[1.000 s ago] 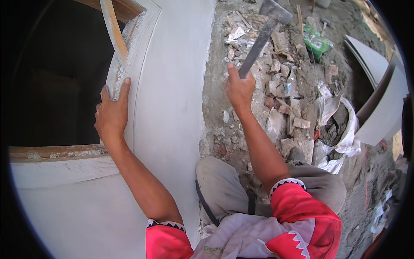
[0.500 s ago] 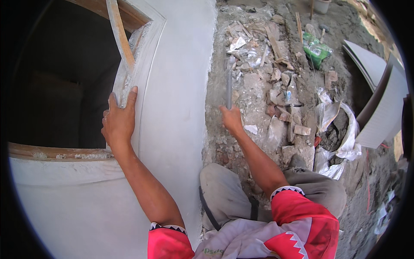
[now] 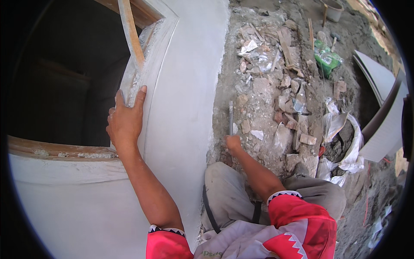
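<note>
My left hand [image 3: 126,120] is on the upright side of the window frame [image 3: 154,62]. Its thumb stretches along the face while its other fingers curl over the inner edge. Above the hand, a curved wooden strip [image 3: 132,36] slants down to the rough, chipped part of the frame. My right hand [image 3: 233,144] is closed round a slim grey bar-shaped tool [image 3: 230,118], held upright over the rubble beside the wall. The tool's lower part is hidden in the fist, and I cannot make out its exact kind.
The white wall [image 3: 185,116] runs beside broken masonry rubble [image 3: 276,99]. A green bag [image 3: 326,58], a torn white sack [image 3: 351,162], curved pale sheets [image 3: 386,116] and a bucket [image 3: 334,12] stand to the right. The window opening [image 3: 73,82] is dark.
My right hand has come down nearer to my knees, and the tool in it looks shorter. The left hand stays on the frame. The whole view has shifted slightly.
</note>
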A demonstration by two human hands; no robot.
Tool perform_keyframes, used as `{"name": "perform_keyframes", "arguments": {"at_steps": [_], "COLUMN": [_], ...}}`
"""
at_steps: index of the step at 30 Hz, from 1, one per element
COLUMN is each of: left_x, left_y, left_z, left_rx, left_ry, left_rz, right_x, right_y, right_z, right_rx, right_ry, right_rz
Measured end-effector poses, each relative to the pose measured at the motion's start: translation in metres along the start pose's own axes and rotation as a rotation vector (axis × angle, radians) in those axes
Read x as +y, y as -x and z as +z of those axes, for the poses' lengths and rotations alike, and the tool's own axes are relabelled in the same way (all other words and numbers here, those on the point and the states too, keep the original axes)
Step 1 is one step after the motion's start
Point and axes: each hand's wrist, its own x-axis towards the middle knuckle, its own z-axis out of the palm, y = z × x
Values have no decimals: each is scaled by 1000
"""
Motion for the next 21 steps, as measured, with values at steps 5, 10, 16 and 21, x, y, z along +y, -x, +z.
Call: {"name": "perform_keyframes", "arguments": {"at_steps": [5,10,16,21], "left_x": [-2,-2,1,1], "left_y": [-1,-3,-2,-1], "left_z": [2,6,4,2], "left_rx": [7,-5,15,1], "left_ry": [13,36,35,32], "left_rz": [18,-1,-14,-5], "right_x": [-175,-260,-82,-86], "right_y": [51,69,3,-11], "right_z": [6,11,19,25], "right_rx": [-267,-295,-93,-126], "right_ry": [-245,-439,139,-125], "right_rz": [-663,-1147,94,-161]}}
